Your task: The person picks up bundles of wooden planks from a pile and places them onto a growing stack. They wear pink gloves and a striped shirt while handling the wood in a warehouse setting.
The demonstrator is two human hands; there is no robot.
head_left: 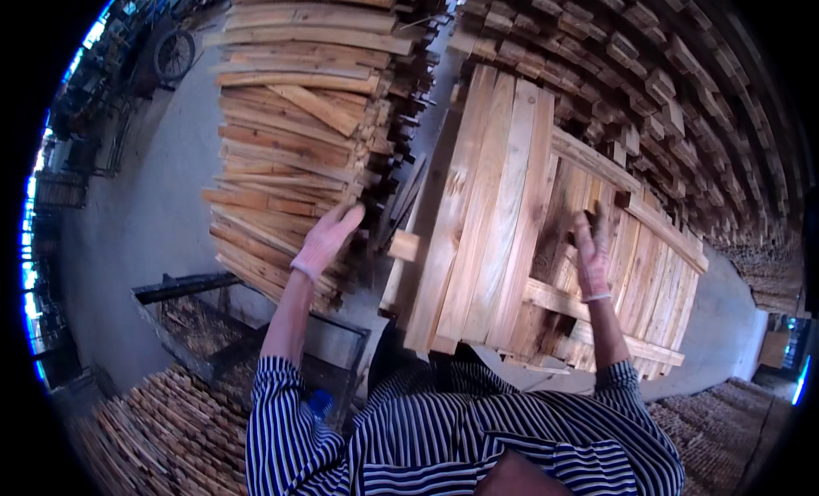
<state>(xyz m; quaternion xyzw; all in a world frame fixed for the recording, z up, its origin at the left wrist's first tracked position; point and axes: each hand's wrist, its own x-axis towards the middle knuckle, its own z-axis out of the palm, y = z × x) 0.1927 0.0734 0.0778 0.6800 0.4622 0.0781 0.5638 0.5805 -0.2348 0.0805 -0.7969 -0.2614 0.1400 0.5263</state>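
Observation:
My left hand (331,234), in a pale pink work glove, reaches over the near right ends of a stack of rough wooden slats (290,138). Its fingers are stretched out, with nothing seen in them. Over a slatted wooden panel (623,270) with cross battens, my right hand (593,253) has its gloved fingers apart and holds nothing. Whether either hand touches the wood beneath cannot be told. Between the hands, several long smooth boards (486,214) lie side by side, next to the panel. A small wood block (403,245) sits at their left edge.
Tall stacks of lumber (614,61) fill the far right. A dark metal frame (192,287) stands at the near left, beyond a pile of thin sticks (162,428). A wheel (174,54) is at the far left, by the grey floor (145,189).

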